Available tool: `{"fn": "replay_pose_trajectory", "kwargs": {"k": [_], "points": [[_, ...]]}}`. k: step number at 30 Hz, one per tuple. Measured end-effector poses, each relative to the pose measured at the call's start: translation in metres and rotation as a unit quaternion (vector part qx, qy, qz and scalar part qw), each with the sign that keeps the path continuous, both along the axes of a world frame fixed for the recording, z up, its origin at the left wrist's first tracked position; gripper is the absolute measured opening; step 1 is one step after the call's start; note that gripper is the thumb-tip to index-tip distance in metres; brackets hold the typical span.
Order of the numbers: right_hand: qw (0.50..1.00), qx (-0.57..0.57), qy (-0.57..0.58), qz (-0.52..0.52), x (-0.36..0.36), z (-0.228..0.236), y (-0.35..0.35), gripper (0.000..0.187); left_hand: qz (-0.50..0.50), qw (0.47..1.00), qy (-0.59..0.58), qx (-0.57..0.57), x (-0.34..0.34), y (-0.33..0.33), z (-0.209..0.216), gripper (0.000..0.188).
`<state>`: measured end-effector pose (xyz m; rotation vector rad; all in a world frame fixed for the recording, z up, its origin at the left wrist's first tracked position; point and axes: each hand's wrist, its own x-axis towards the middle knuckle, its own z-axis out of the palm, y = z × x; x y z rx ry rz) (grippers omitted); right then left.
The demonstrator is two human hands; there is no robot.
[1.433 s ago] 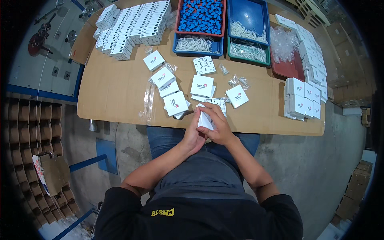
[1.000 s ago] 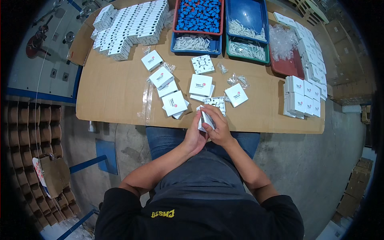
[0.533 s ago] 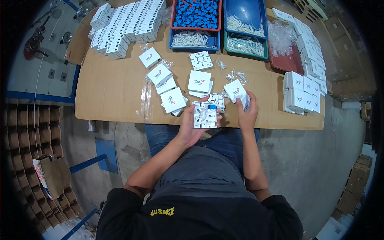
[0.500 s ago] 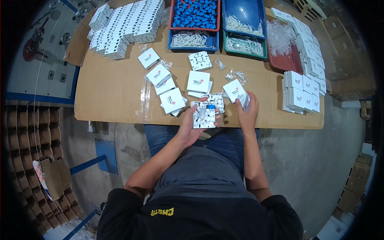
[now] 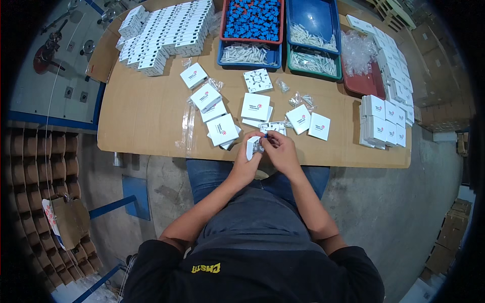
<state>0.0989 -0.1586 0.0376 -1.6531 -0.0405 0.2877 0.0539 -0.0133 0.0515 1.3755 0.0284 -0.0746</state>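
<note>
- My left hand is closed around a small white square part, thumb on one side and fingers wrapped behind it, holding it upright just off the near edge of the worktop.
- My right hand is back against it now; half a second ago it was stretched out to the right over the white boxes there, and now its fingertips are pinched shut on something tiny and dark at the top of the white part. I cannot tell what that small piece is.
- So the reach is done and both hands meet again at the part, which I judge means the fetched piece is being fitted into it.
- Just beyond my grip lies another white square part, flat on the worktop, with small white boxes to its left and two more boxes to its right.
- Farther out, ahead of my grip, stand a tray of blue pieces and a green-rimmed tray of white pieces; well off to the right sit stacked white boxes.
</note>
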Motion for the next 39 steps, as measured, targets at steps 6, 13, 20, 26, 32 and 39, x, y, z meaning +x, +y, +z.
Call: {"fn": "replay_pose_trajectory", "kwargs": {"k": [6, 13, 20, 26, 32, 39], "points": [[0.999, 0.008, 0.027, -0.036, 0.003, 0.024, -0.003, 0.022, 0.178, 0.982, -0.009, -0.059, 0.015, 0.028, 0.013, 0.053], [0.972, -0.162, -0.169, 0.015, 0.153, 0.065, -0.003, 0.033, 0.073, 0.961, 0.104, -0.245, 0.016, 0.026, 0.024, 0.063], [0.956, -0.134, -0.172, 0.195, 0.088, 0.09, 0.014, 0.026, 0.07, 0.942, 0.136, -0.298, 0.018, 0.025, 0.012, 0.051], [0.975, -0.143, -0.112, 0.129, 0.005, 0.059, 0.015, 0.016, 0.083, 0.962, 0.147, -0.213, 0.011, 0.01, -0.015, 0.049], [0.996, -0.073, -0.041, 0.0, 0.01, 0.032, -0.019, 0.017, 0.125, 0.964, 0.131, -0.195, 0.018, 0.006, -0.017, 0.05], [0.946, -0.216, -0.234, 0.055, 0.028, 0.052, -0.043, 0.064, 0.072, 0.937, 0.263, -0.218, 0.021, 0.005, 0.002, 0.057]]}}
